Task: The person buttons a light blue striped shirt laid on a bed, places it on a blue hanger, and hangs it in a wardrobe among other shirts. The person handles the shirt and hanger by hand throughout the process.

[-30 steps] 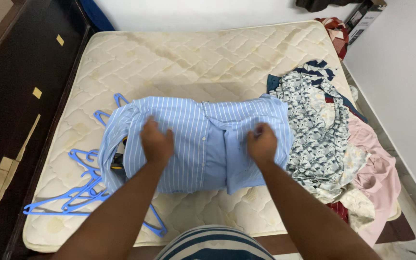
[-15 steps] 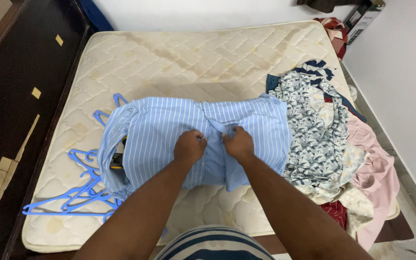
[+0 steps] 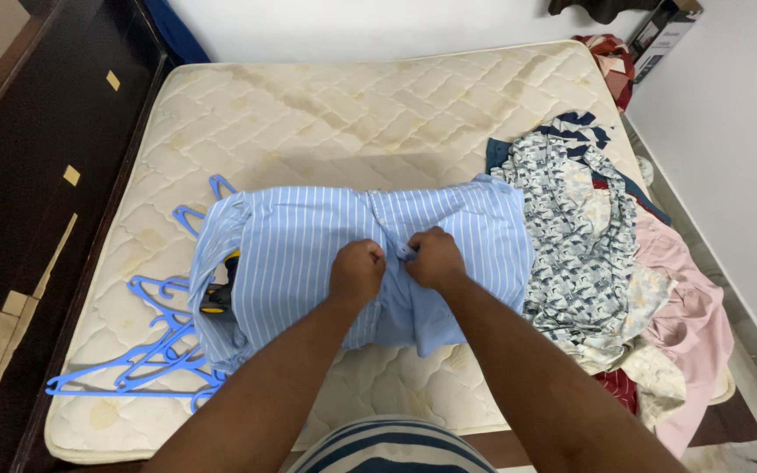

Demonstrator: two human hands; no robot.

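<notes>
Both hands have come together from apart: the left hand (image 3: 357, 270) and right hand (image 3: 434, 257) are pinching the blue striped shirt (image 3: 300, 245) at its centre, lying mid-mattress (image 3: 352, 114). Blue hangers (image 3: 146, 350) are crowding the left edge, a clothes pile (image 3: 589, 254) the right; open room is lying beyond the shirt.

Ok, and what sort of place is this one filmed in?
Most likely a bedroom at home. A bare quilted mattress fills the view, both hands work on a blue striped shirt, with blue hangers and a clothes pile alongside.
</notes>
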